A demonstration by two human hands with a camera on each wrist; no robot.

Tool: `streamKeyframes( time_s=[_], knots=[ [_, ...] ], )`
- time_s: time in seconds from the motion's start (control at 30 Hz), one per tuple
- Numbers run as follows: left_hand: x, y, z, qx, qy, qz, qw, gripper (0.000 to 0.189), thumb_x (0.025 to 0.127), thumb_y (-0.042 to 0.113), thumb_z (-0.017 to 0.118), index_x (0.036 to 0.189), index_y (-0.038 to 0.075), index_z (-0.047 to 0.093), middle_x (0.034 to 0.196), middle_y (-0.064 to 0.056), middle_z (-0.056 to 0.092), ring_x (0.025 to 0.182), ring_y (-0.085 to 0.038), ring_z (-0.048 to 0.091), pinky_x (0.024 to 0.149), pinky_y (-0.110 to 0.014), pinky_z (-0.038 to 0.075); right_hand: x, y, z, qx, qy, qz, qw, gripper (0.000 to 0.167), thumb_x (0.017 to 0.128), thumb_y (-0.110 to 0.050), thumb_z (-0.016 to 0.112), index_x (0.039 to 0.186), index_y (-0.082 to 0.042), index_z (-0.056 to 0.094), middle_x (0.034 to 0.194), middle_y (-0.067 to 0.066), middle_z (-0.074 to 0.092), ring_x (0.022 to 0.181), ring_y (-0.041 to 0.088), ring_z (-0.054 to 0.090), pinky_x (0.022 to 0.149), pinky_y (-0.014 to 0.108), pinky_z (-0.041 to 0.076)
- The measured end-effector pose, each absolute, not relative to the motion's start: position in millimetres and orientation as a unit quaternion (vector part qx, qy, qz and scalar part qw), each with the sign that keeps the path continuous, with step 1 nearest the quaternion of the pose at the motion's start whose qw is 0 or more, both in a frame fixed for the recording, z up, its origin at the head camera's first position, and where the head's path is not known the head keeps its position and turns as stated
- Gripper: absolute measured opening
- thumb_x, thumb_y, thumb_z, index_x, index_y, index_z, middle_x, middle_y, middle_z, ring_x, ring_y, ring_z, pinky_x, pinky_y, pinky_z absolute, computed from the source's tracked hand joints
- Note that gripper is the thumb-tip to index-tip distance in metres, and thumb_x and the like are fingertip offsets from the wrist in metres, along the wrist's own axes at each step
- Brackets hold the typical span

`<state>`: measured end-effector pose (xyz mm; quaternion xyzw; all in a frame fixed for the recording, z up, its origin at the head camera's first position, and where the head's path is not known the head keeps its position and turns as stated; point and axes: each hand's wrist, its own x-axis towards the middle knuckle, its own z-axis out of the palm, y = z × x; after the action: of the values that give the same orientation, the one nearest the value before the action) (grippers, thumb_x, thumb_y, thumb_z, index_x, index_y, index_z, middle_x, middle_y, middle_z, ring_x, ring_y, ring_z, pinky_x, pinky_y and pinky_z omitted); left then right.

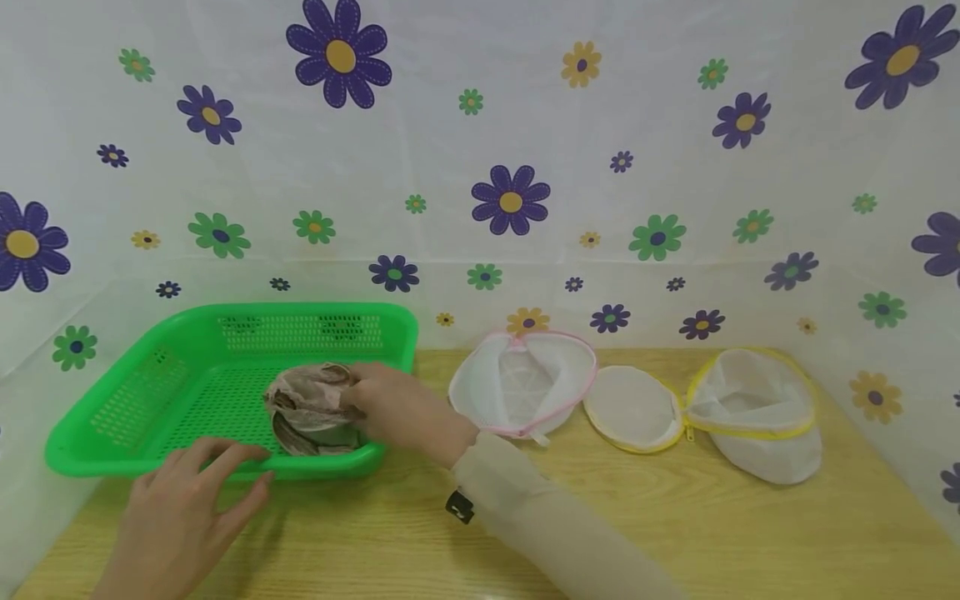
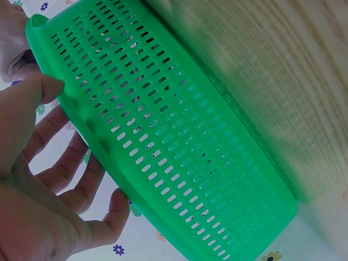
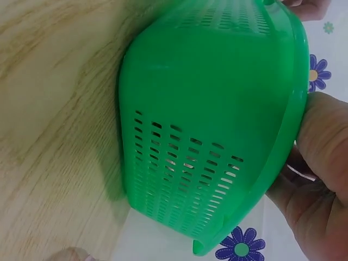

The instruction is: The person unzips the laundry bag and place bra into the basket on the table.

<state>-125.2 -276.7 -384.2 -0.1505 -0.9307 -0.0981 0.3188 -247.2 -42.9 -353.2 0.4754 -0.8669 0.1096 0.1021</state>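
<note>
A crumpled grey-brown piece of thin fabric (image 1: 311,412) lies bunched at the right end of the green plastic basket (image 1: 232,310); its exact kind is unclear. My right hand (image 1: 386,404) pinches its right side, reaching over the basket's right rim. In the right wrist view the basket wall hides the fabric and the fingertips. The left hand (image 1: 180,508) loosely holds the basket's near rim, with the thumb (image 2: 46,87) outside and the fingers over the rim, their tips partly hidden in the left wrist view.
On the wooden table (image 1: 675,533), right of the basket, sits a white mesh laundry bag with pink trim (image 1: 480,392), its mouth open. Farther right is a yellow-trimmed one (image 1: 765,458), its round lid (image 1: 630,408) folded out leftward. A flower-printed sheet (image 1: 420,133) stands behind.
</note>
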Motion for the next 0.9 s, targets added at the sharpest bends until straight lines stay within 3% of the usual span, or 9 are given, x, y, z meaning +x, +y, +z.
streamKeyframes(
  time_s=[0.23, 0.4, 0.67, 0.83, 0.9],
  knots=[
    [-125.9, -276.0, -384.3, -0.151, -0.929, -0.098, 0.324, 0.033, 0.073, 0.02, 0.083, 0.104, 0.02, 0.072, 0.099, -0.01, 0.07, 0.086, -0.041, 0.068, 0.064, -0.069, 0.048, -250.3, -44.8, -350.7, 0.43, -0.892, 0.088, 0.106, 0.017, 0.092, -0.01, 0.072, 0.107, -0.016, 0.078, 0.105, 0.0, 0.062, 0.092, 0.012, 0.053, 0.082, 0.02, 0.047],
    [-125.4, -275.0, -384.2, -0.146, -0.932, -0.099, 0.316, 0.032, 0.074, 0.02, 0.083, 0.104, 0.02, 0.072, 0.101, -0.011, 0.071, 0.088, -0.043, 0.068, 0.066, -0.071, 0.047, -251.5, -46.8, -351.5, 0.431, -0.892, 0.083, 0.111, 0.018, 0.093, -0.01, 0.072, 0.108, -0.018, 0.079, 0.105, -0.002, 0.068, 0.096, 0.012, 0.059, 0.086, 0.02, 0.05],
    [-125.0, -275.6, -382.6, -0.15, -0.931, -0.1, 0.318, 0.03, 0.075, 0.02, 0.083, 0.103, 0.019, 0.071, 0.1, -0.012, 0.071, 0.086, -0.043, 0.068, 0.065, -0.071, 0.047, -247.6, -48.0, -348.9, 0.493, -0.859, 0.137, 0.008, 0.017, 0.096, -0.02, 0.071, 0.11, -0.015, 0.08, 0.105, -0.004, 0.078, 0.092, 0.003, 0.069, 0.082, 0.009, 0.049],
    [-125.4, -277.1, -383.3, -0.154, -0.929, -0.097, 0.322, 0.028, 0.077, 0.022, 0.082, 0.102, 0.018, 0.071, 0.1, -0.013, 0.071, 0.085, -0.044, 0.068, 0.064, -0.071, 0.047, -243.9, -48.8, -349.1, 0.5, -0.855, 0.132, -0.025, 0.024, 0.094, -0.006, 0.068, 0.112, -0.017, 0.08, 0.105, -0.006, 0.079, 0.08, -0.001, 0.065, 0.08, 0.008, 0.049],
    [-125.8, -276.9, -383.8, -0.157, -0.927, -0.096, 0.326, 0.027, 0.077, 0.022, 0.081, 0.102, 0.019, 0.071, 0.1, -0.013, 0.071, 0.084, -0.044, 0.068, 0.063, -0.071, 0.048, -242.5, -49.4, -350.4, 0.501, -0.856, 0.122, -0.035, 0.031, 0.091, -0.001, 0.064, 0.111, -0.018, 0.08, 0.095, -0.007, 0.078, 0.069, -0.001, 0.057, 0.072, 0.008, 0.047]
  ],
)
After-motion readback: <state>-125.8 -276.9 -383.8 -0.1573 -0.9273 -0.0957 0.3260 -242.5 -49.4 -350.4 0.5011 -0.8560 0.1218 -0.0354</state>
